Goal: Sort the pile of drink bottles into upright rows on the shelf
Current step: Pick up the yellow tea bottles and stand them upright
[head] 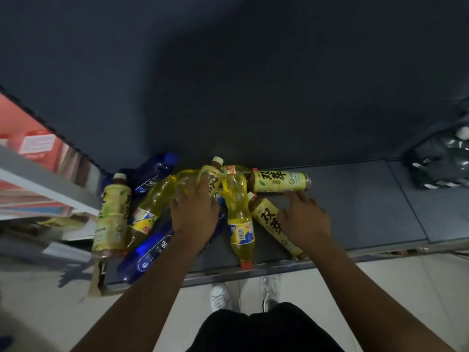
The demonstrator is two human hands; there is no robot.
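Pile of drink bottles lies tumbled on the dark shelf (355, 199), none clearly standing in a row. Left hand (194, 212) is reaching into the middle of the pile, its fingers (203, 184) bent down over a white-capped tea bottle (212, 174) and the clear yellow soda bottle (152, 207) next to it. Blurry, so cannot tell if they actually clamp either one. Right hand (304, 219) sits over a slanted tea bottle (266, 217), index finger straight and touching the lower edge of a sideways tea bottle (279, 182), other fingers loosely bent and clamped on nothing. Between the hands a red-capped yellow soda bottle (239, 224) lies with its cap at the shelf's front edge. A front blue bottle (149, 247) lies under the left forearm, a back blue bottle (154, 174) lies near the back wall. Another tea bottle (111, 214) is at the left end, cap toward the back. A dark wrapped bottle pack (441, 161) sits well apart on the right. Red boxes (33, 148) are on the neighbouring rack at left. White shoes (220, 295) are on the floor below.
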